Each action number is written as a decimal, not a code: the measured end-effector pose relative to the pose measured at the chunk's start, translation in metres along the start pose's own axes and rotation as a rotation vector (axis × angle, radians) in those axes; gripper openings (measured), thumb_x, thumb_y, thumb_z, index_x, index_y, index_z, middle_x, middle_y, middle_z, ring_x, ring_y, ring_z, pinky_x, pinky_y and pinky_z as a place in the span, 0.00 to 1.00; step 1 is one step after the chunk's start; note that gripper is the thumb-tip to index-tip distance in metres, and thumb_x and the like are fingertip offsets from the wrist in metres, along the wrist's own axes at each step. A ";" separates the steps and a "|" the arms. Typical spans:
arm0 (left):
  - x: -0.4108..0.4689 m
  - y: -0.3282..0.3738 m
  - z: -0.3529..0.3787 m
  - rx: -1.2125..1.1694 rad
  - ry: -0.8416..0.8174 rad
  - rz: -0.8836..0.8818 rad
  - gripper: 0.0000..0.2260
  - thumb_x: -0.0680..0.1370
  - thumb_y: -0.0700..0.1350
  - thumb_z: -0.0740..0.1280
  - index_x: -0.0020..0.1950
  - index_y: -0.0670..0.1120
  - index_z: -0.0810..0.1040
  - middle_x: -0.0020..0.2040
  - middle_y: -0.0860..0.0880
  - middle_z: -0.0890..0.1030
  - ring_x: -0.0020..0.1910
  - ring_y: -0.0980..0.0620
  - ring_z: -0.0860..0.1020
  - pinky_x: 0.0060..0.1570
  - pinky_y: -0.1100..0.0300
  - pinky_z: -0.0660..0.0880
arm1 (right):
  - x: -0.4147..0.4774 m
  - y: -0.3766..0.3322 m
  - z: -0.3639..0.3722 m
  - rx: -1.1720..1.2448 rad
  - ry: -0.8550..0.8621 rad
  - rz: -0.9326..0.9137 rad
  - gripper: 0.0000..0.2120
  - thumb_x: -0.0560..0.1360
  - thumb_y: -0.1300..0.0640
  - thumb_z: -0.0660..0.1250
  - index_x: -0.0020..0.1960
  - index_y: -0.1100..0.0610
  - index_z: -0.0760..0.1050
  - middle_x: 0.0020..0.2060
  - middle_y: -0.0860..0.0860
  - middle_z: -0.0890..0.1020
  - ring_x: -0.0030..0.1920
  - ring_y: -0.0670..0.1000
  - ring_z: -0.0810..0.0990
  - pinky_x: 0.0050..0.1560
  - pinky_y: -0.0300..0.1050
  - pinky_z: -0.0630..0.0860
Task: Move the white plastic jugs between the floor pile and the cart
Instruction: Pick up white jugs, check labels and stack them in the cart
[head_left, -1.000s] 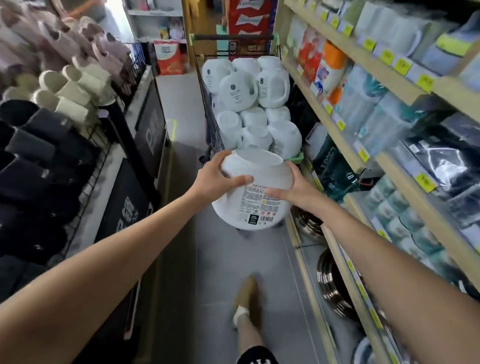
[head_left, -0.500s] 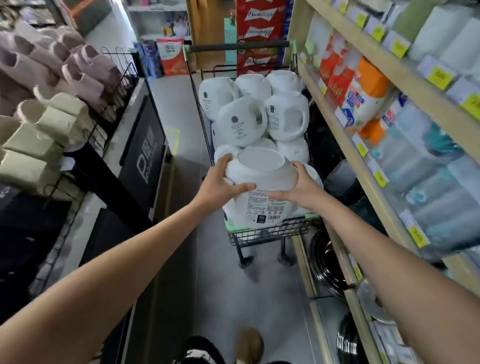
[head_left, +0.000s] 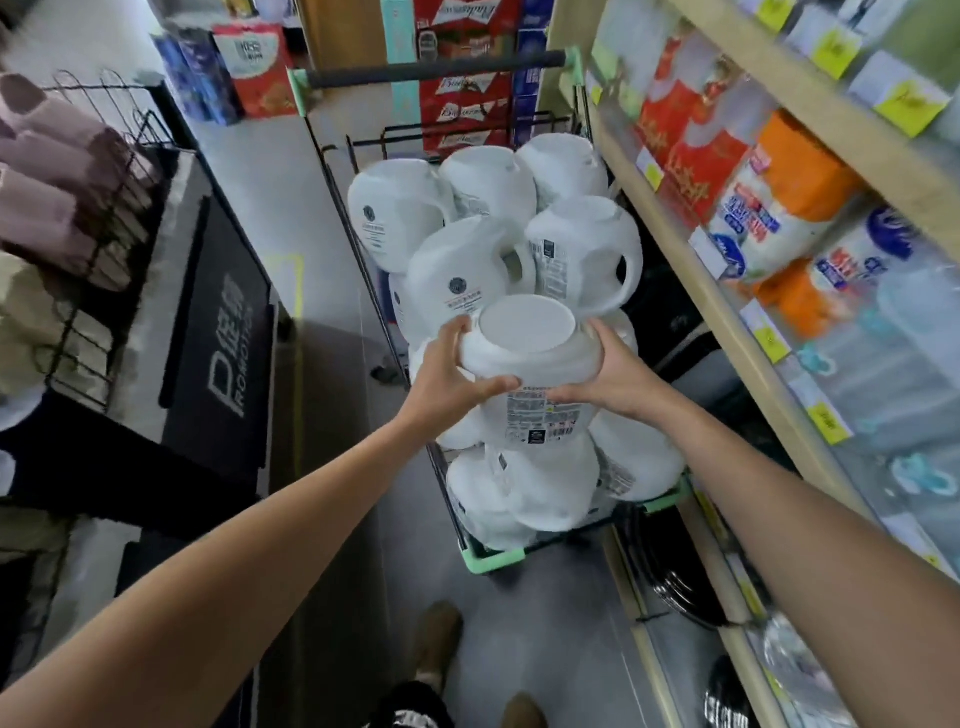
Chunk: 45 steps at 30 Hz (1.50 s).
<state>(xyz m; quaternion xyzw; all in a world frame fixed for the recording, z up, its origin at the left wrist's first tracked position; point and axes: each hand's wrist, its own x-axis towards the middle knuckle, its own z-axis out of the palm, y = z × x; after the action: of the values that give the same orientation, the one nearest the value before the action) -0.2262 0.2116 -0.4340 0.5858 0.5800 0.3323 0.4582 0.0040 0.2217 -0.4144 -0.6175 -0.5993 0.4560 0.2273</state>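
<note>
While my fingers curl over the upturned base of the white jug, left hand on one flank and right hand on the other, both thumbs press on its label side. That gives me a full two-handed hold, with neither hand free. The jug hangs bottom-up over the heaped jugs in the cart, roughly above the middle of the load. I cannot tell whether it touches the ones beneath.

I judge the step in hand to be setting it down. To do that well I would lower it into the dip between the upright jugs at the cart's handle end and the rounded ones at its near end. I would keep both hands on until it stops rocking and release the thumbs last. The load looks high, so a smooth jug could slide off the cart's side toward the shelf.

Half a second back the jug was above the cart's near rim, and now it is further in, with my arms reaching longer. A second back it was short of the cart, over the floor.
</note>
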 end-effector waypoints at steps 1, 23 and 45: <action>0.007 -0.005 0.000 -0.010 -0.012 -0.008 0.46 0.63 0.54 0.80 0.74 0.51 0.59 0.71 0.51 0.66 0.67 0.55 0.67 0.65 0.59 0.66 | 0.007 0.001 0.001 -0.002 -0.012 0.016 0.50 0.59 0.52 0.83 0.72 0.48 0.58 0.61 0.39 0.70 0.65 0.45 0.70 0.62 0.44 0.72; 0.066 -0.010 -0.002 0.191 -0.194 -0.135 0.37 0.74 0.51 0.72 0.76 0.46 0.56 0.73 0.43 0.60 0.72 0.45 0.62 0.69 0.55 0.60 | 0.049 0.018 0.008 0.165 0.059 0.129 0.37 0.72 0.58 0.74 0.75 0.47 0.60 0.67 0.47 0.73 0.67 0.48 0.72 0.51 0.32 0.74; -0.022 0.162 0.144 0.291 -0.715 0.405 0.32 0.78 0.49 0.68 0.77 0.46 0.56 0.76 0.45 0.57 0.75 0.46 0.60 0.70 0.46 0.64 | -0.222 0.025 -0.057 0.429 0.701 0.375 0.21 0.77 0.52 0.68 0.69 0.49 0.68 0.53 0.44 0.79 0.59 0.49 0.77 0.60 0.49 0.73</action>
<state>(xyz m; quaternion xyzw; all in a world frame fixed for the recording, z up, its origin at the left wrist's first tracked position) -0.0355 0.1833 -0.3334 0.8246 0.2989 0.1064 0.4684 0.0946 0.0219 -0.3434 -0.7715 -0.2559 0.3663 0.4529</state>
